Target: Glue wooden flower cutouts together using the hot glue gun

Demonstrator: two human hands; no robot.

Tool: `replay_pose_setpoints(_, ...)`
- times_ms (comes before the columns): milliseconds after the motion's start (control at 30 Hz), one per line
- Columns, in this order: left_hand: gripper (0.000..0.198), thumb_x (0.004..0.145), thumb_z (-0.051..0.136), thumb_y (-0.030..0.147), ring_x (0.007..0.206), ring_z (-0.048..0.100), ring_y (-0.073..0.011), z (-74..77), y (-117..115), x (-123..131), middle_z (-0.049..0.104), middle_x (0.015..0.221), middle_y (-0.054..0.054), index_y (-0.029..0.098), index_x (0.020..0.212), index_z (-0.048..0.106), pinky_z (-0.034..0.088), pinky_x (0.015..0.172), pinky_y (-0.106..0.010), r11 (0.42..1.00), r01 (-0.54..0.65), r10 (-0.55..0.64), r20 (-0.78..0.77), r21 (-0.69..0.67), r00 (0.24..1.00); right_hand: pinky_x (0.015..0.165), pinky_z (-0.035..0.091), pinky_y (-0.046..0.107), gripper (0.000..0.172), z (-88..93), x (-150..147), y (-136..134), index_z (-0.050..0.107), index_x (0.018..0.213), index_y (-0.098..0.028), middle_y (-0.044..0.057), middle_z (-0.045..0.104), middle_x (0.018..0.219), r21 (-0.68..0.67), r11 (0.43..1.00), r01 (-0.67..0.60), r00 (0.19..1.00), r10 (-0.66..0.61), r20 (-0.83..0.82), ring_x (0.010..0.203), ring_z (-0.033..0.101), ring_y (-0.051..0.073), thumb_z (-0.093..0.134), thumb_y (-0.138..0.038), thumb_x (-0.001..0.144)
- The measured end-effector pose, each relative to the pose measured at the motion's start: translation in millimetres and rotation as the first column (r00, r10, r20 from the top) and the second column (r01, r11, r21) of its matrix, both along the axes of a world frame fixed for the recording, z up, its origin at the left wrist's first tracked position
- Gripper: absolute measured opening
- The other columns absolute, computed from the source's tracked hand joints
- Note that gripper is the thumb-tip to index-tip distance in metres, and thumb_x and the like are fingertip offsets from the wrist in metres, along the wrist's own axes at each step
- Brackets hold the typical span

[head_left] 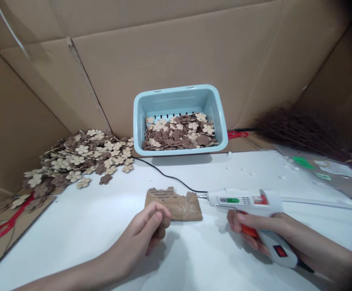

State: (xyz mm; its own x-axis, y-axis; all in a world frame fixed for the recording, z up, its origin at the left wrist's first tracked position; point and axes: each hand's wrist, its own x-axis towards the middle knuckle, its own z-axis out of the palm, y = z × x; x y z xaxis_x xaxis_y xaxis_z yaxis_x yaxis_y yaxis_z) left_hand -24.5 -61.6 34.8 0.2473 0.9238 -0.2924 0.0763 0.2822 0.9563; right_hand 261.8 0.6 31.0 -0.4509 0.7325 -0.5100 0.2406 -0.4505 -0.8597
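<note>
My right hand (260,230) is wrapped round the handle of a white hot glue gun (245,202) with an orange trigger. Its metal nozzle points left, and a long glue stick (324,204) runs out of its back. The nozzle tip is at the right edge of a torn piece of corrugated cardboard (184,210), which has whitish glue strands on it. My left hand (151,228) is closed in front of the cardboard's left part, thumb against curled fingers. Whatever it may hold is hidden.
A light blue basket (180,152) of brown and cream flower cutouts (178,131) stands at the back. More flowers (81,155) are heaped at left, near red scissors (12,222). A black cord (169,176) crosses the white table (87,226). Dark twigs (303,133) lie right; cardboard walls surround it.
</note>
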Motion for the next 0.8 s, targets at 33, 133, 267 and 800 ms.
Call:
replay_pose_setpoints(33, 0.022, 0.093, 0.039, 0.04, 0.048, 0.024, -0.0059, -1.7, 0, 0, 0.035, 0.063, 0.006, 0.022, 0.1, 0.05, 0.018, 0.042, -0.016, 0.998, -0.01, 0.015, 0.085, -0.06, 0.996, 0.043, 0.037, 0.02, 0.034, -3.1, 1, 1, 0.062, 0.069, -0.015, 0.0, 0.059, 0.051, -0.011, 1.0, 0.003, 1.0, -0.003, -0.008, 0.041, 0.048, 0.008, 0.062, -0.048, 0.077)
replay_pose_setpoints(133, 0.027, 0.092, 0.043, 0.035, 0.045, 0.022, -0.0046, -8.1, 2, 1, 0.041, 0.064, 0.007, 0.025, 0.116, 0.041, 0.02, 0.043, -0.017, 0.996, -0.008, 0.028, 0.219, -0.093, 0.975, 0.042, 0.037, 0.02, 0.035, -7.4, 0, 2, 0.062, 0.068, -0.015, 0.001, 0.06, 0.049, -0.019, 1.0, 0.003, 1.0, -0.004, -0.025, 0.041, 0.05, 0.009, 0.065, -0.049, 0.075)
replay_pose_setpoints(267, 0.026, 0.093, 0.046, 0.036, 0.049, 0.039, -0.0048, -14.8, 6, 2, 0.06, 0.086, -0.002, 0.024, 0.115, 0.041, 0.035, 0.051, -0.021, 0.98, -0.097, 0.065, 0.178, 0.174, 0.982, 0.041, 0.035, 0.019, 0.032, -3.5, -3, -1, 0.062, 0.068, -0.015, -0.001, 0.058, 0.046, 0.004, 1.0, 0.018, 0.999, -0.018, -0.038, 0.039, 0.048, 0.008, 0.063, -0.046, 0.077)
replay_pose_setpoints(800, 0.013, 0.081, 0.066, 0.029, 0.064, 0.059, -0.0131, 1.8, 31, -13, 0.067, 0.088, -0.005, 0.02, 0.088, 0.071, 0.047, 0.056, -0.023, 0.713, -0.314, 0.466, -0.089, 0.626, 0.881, 0.043, 0.037, 0.02, 0.031, 7.0, -1, -6, 0.063, 0.067, -0.016, 0.0, 0.058, 0.06, 0.101, 0.994, 0.027, 0.988, -0.012, -0.152, 0.046, 0.05, 0.009, 0.068, -0.046, 0.074)
